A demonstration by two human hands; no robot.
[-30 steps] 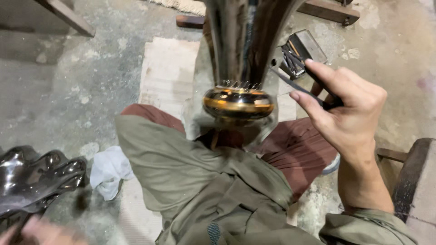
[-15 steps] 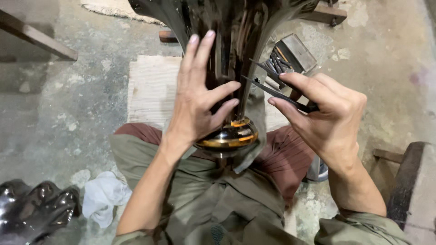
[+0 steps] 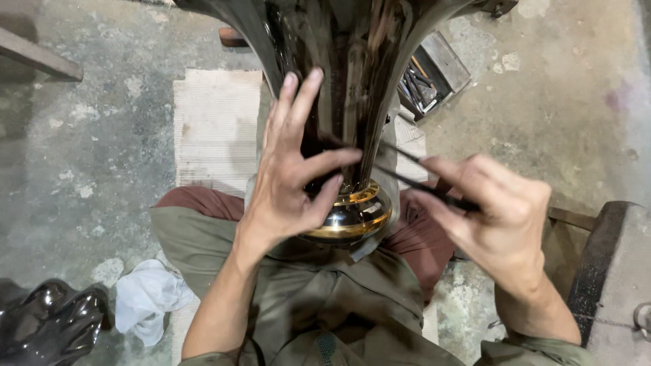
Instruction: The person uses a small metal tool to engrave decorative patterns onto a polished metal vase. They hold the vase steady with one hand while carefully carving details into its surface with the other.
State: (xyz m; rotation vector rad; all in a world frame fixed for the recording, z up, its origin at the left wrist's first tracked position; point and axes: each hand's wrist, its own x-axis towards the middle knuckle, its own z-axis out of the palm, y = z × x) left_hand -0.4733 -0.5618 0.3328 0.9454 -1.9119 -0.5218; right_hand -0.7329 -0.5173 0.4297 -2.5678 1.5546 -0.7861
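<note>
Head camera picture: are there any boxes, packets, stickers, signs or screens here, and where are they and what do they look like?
No labels, signs or screens show.
Open metal box: on the concrete floor behind the dark vase, upper right of the middle; rectangular, grey, holding thin metal tools.
Nothing else is a package: the right hand holds a thin dark tool against the dark vase, where the left hand rests.

Olive-green shirt [image 3: 339, 298], maroon trousers [image 3: 420, 234], bare forearms, no gloves.
</note>
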